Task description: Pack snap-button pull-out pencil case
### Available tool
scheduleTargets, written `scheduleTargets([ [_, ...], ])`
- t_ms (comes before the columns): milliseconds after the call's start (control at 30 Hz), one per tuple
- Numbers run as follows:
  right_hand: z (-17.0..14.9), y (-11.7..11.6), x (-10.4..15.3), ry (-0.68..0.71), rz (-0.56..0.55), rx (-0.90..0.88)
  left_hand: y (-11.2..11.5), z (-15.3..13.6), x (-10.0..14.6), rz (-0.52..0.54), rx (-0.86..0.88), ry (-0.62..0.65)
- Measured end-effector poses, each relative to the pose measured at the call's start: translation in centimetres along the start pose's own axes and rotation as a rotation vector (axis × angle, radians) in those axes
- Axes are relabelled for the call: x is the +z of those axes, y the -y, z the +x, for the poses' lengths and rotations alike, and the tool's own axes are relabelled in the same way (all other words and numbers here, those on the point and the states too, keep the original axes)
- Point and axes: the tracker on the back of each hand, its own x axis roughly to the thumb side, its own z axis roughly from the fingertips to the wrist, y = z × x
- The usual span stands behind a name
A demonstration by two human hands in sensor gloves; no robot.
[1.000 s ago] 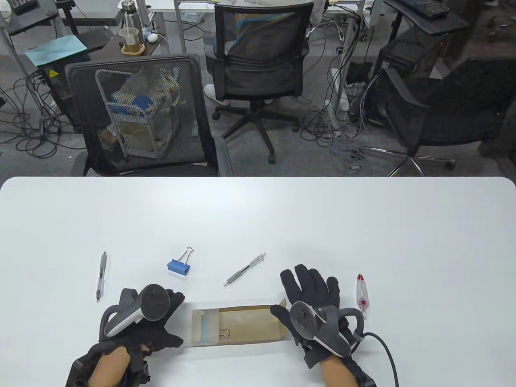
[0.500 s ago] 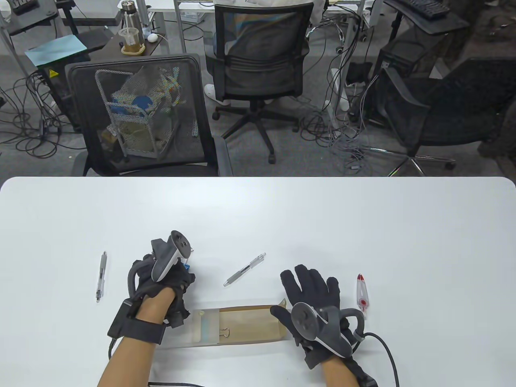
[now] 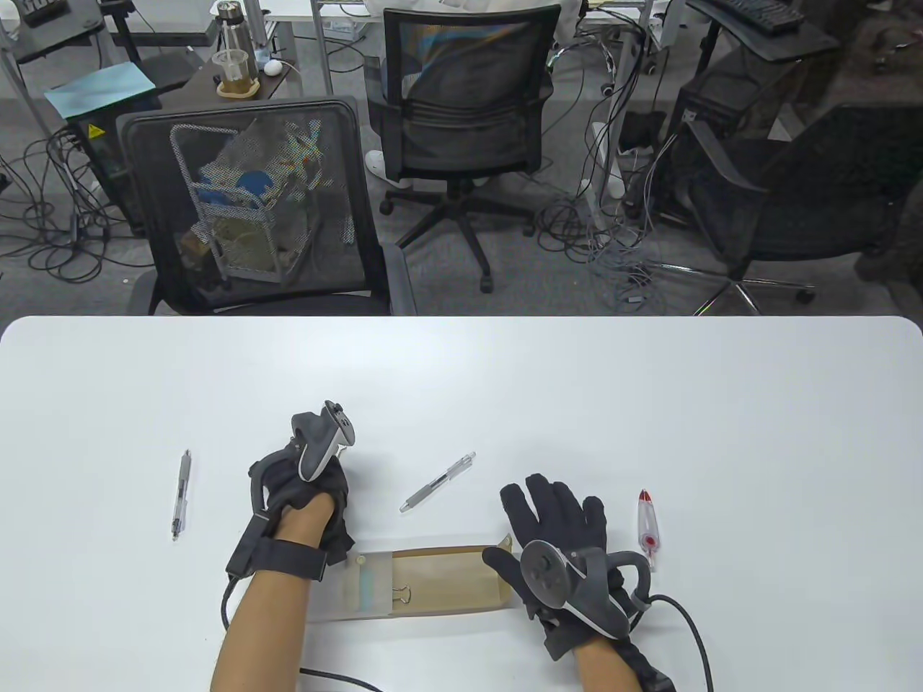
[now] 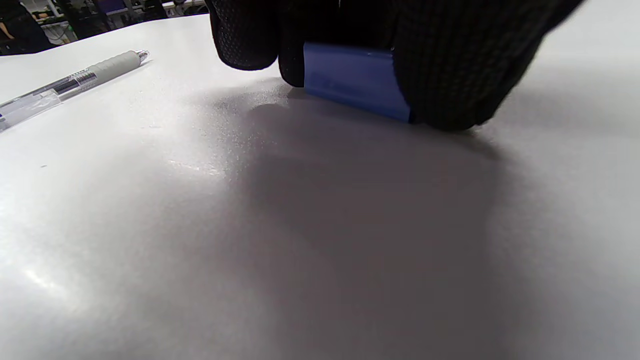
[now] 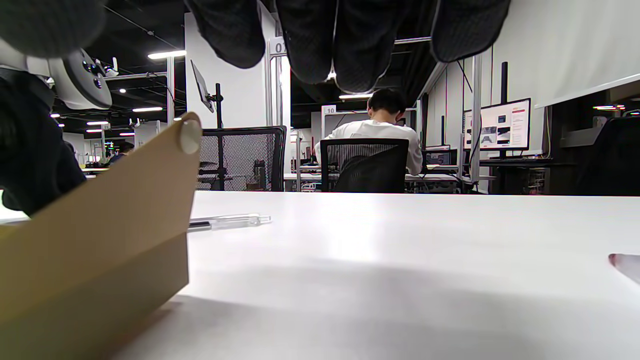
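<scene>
The brown pencil case sleeve lies flat near the front edge, its translucent drawer pulled out to the left with a small metal clip on it. My left hand is behind the drawer. In the left wrist view its fingers grip the blue binder clip at the table surface. My right hand lies flat with fingers spread, its thumb side on the sleeve's right end. The sleeve's flap with its snap button shows in the right wrist view.
A grey pen lies behind the case, and it also shows in the left wrist view. Another pen lies far left. A red-and-white correction pen lies right of my right hand. Office chairs stand beyond the far edge.
My left hand left the drawer's left end, moved back to the blue binder clip and closed its fingers on it. The right hand and the case have not moved.
</scene>
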Motion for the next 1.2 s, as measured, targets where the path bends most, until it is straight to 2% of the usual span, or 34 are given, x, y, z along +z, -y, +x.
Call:
scheduleTargets([
  [200,0.0,0.0,0.0,0.001,0.002,-0.002,-0.4,-0.6,0.6,-0.015,0.042,0.057],
  [333,0.1,-0.1,0.0,0.002,0.009,0.003,-1.0,-1.1,2.5,0.024,0.109,0.226],
  [500,0.2,-0.1,0.0,0.004,0.01,0.007,-1.1,-1.9,7.4,0.11,0.096,0.558],
  [700,0.4,-0.2,0.0,0.005,0.015,0.02,0.6,-4.3,13.7,0.195,0.057,0.83],
  [867,0.5,-0.1,0.0,0.003,0.018,0.03,2.7,-5.7,16.2,0.207,0.027,0.916],
  [1000,0.5,-0.2,0.0,0.0,0.024,0.04,3.6,-6.2,16.2,0.204,0.049,0.922],
  [1200,1.7,1.0,0.2,0.044,0.008,-0.037,3.4,-7.0,16.3,0.224,0.065,0.915],
])
